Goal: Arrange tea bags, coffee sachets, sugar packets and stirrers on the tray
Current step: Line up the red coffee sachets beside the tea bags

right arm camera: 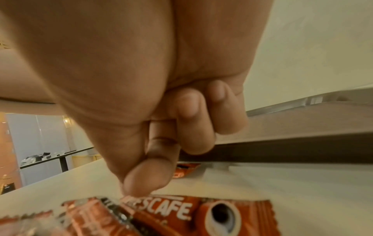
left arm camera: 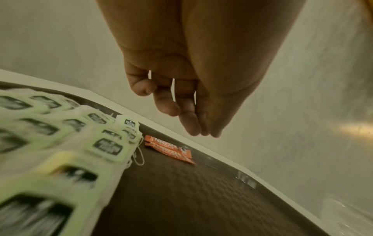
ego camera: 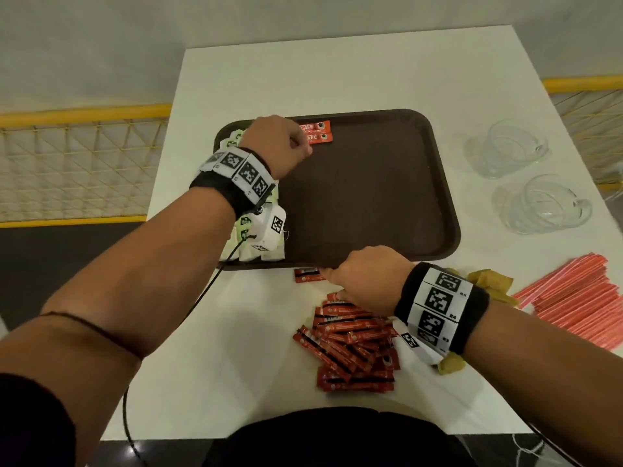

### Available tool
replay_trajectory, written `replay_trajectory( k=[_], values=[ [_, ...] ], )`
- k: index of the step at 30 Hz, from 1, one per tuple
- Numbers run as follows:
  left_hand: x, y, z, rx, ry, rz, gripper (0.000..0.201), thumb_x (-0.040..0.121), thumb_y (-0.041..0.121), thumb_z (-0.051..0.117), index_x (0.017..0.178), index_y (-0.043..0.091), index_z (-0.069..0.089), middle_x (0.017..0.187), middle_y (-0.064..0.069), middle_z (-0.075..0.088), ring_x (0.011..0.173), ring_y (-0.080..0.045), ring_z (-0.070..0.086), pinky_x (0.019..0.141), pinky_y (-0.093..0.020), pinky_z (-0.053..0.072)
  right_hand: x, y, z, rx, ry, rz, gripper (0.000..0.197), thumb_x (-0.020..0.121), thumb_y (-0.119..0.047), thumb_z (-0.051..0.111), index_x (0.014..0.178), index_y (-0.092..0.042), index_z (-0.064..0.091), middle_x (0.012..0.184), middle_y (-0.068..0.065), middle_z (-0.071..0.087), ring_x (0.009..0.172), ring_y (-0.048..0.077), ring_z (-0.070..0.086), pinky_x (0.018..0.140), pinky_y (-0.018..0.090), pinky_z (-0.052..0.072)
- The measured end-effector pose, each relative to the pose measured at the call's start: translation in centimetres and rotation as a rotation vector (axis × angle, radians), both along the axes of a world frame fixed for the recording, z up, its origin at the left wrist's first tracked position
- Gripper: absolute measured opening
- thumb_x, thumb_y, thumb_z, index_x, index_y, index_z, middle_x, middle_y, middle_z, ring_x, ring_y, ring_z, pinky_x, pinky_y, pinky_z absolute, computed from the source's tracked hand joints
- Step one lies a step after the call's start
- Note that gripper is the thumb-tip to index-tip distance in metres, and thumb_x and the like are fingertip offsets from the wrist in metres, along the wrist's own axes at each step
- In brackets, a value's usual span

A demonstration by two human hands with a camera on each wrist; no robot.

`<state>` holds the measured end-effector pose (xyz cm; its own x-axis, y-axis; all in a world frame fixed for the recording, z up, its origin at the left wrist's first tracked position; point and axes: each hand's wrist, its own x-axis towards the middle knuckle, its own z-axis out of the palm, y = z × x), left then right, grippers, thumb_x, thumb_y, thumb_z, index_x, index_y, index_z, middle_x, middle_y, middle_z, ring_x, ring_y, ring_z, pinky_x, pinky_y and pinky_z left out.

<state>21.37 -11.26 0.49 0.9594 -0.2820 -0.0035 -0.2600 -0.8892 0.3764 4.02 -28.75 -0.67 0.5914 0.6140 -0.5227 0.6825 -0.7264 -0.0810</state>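
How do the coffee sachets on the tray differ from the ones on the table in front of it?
The coffee sachets on the tray are only two; the table pile holds many. The tray pair lie side by side, parallel, near the far rim of the tray; the table pile is loose and overlapping at mixed angles. Both are red-orange Nescafe sticks.
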Motion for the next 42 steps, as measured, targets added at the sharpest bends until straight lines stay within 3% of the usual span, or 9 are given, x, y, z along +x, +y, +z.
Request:
replay_trajectory(
  k=[4,7,15,21,24,28,34,38,42],
  values=[
    [-5.3,0.9,0.4,0.001,0.049,-0.071,0.016,0.089,0.039,0.064,0.093,0.025,0.072,0.080,0.012,0.061,0.080,-0.008,0.058,0.080,-0.029,0.049,0.2,0.2,0.3,0.023,-0.005,-0.042,0.024,0.099,-0.030,0.045,0.106,-0.027,0.067,0.092,0.000,0.066,0.085,0.024,0.066,0.067,0.032,0.047],
    [-9.6,1.2,0.9,-0.026,0.117,-0.138,0.014,0.089,0.037,0.066,0.093,0.026,0.073,0.080,0.013,0.063,0.079,-0.006,0.059,0.078,-0.030,0.052,0.2,0.0,0.4,0.061,-0.072,-0.103,0.014,0.094,-0.030,0.052,0.088,-0.022,0.062,0.084,-0.003,0.060,0.086,0.027,0.065,0.065,0.032,0.039],
    [-18.3,0.7,-0.2,0.101,0.288,-0.343,0.015,0.084,0.041,0.069,0.093,0.031,0.077,0.085,0.010,0.072,0.070,-0.005,0.058,0.070,-0.026,0.048,-0.2,-0.2,0.5,0.026,-0.095,-0.169,0.017,0.090,-0.028,0.057,0.101,-0.021,0.069,0.096,0.005,0.069,0.087,0.030,0.067,0.066,0.034,0.047],
    [-21.8,-1.5,-1.8,0.217,0.210,-0.415,0.039,0.082,0.039,0.042,0.094,0.024,0.076,0.097,-0.002,0.069,0.086,-0.026,0.064,0.074,-0.037,0.052,-0.9,-0.9,0.7,0.092,-0.078,-0.208,0.011,0.084,-0.021,0.061,0.092,-0.024,0.068,0.094,0.005,0.067,0.088,0.029,0.065,0.066,0.031,0.042],
    [-22.2,-2.2,-2.1,0.213,0.158,-0.419,0.034,0.087,0.032,0.047,0.096,0.017,0.076,0.102,-0.007,0.067,0.092,-0.030,0.061,0.081,-0.035,0.044,-1.1,-1.4,0.6,0.108,-0.075,-0.239,0.011,0.085,-0.019,0.059,0.087,-0.024,0.068,0.091,0.004,0.067,0.085,0.029,0.064,0.066,0.032,0.044],
    [-21.8,-2.9,-1.8,0.244,0.160,-0.414,0.023,0.092,0.032,0.060,0.110,0.021,0.070,0.113,-0.002,0.062,0.104,-0.023,0.056,0.088,-0.035,0.044,-1.4,-2.5,0.9,0.153,-0.051,-0.283,0.012,0.089,-0.017,0.055,0.086,-0.020,0.066,0.094,0.003,0.062,0.086,0.026,0.062,0.076,0.040,0.054],
    [-21.2,-3.8,-1.9,0.265,0.174,-0.530,0.026,0.092,0.030,0.059,0.116,0.023,0.068,0.115,0.000,0.065,0.107,-0.022,0.057,0.090,-0.036,0.046,-1.4,-4.6,2.1,0.226,-0.118,-0.362,0.009,0.089,-0.017,0.055,0.084,-0.022,0.049,0.091,0.004,0.060,0.084,0.025,0.058,0.076,0.039,0.050],
    [-20.6,-3.9,-1.9,0.219,0.188,-0.516,0.029,0.091,0.027,0.063,0.119,0.023,0.065,0.118,0.001,0.064,0.109,-0.019,0.057,0.093,-0.033,0.046,-1.6,-5.8,2.3,0.351,-0.083,-0.530,0.016,0.093,-0.012,0.054,0.102,-0.023,0.045,0.087,0.005,0.062,0.076,0.025,0.060,0.072,0.040,0.053],
    [-19.9,-3.4,-2.1,0.239,0.184,-0.523,0.026,0.092,0.030,0.060,0.116,0.022,0.066,0.112,0.000,0.066,0.102,-0.020,0.061,0.088,-0.031,0.048,-1.8,-6.3,2.0,0.475,-0.006,-0.609,0.021,0.097,-0.012,0.047,0.118,-0.017,0.044,0.091,0.007,0.062,0.074,0.020,0.059,0.068,0.032,0.046]
  ],
)
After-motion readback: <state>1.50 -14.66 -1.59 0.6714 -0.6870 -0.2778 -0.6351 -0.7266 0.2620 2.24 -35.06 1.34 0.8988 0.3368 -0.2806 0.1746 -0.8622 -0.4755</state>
